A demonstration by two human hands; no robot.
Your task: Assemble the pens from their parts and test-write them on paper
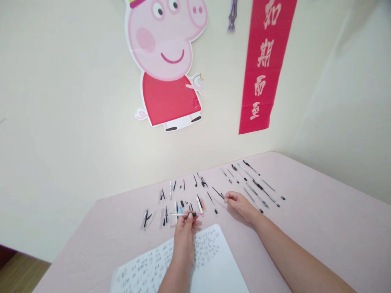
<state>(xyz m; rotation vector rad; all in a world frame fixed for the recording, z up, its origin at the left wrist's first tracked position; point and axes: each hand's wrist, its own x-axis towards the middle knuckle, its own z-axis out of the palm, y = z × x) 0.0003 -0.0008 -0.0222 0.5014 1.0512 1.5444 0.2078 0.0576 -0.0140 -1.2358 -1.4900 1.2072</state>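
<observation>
From where I'm standing, the person is keeping both hands over a pale pink table [305, 228]. The left hand [185, 230] is pinching a slim pen [183, 214] between thumb and fingers; it is lying nearly level, its narrow metallic end pointing to nine o'clock and its dark end toward three.

Between two and three o'clock from there, the right hand [241, 205] is reaching in, its fingertips pressing together on the near end of a dark rod [218, 193], which is pointing toward ten o'clock.

An open notebook [226, 260] is lying under the left forearm, handwriting covering much of its pages. A white pen with pink [199, 205] is resting at one o'clock from the left hand, and a thin black-ended pen [211, 202] is sitting at nine o'clock from the right. Small clear and black pen parts [146, 218] are lying at nine o'clock from the left hand, while longer pens [258, 185] are slanting side by side at one o'clock from the right.

On the wall, a pig cutout in red [171, 97] is showing at twelve o'clock, with a red banner [265, 67] hanging toward one.
</observation>
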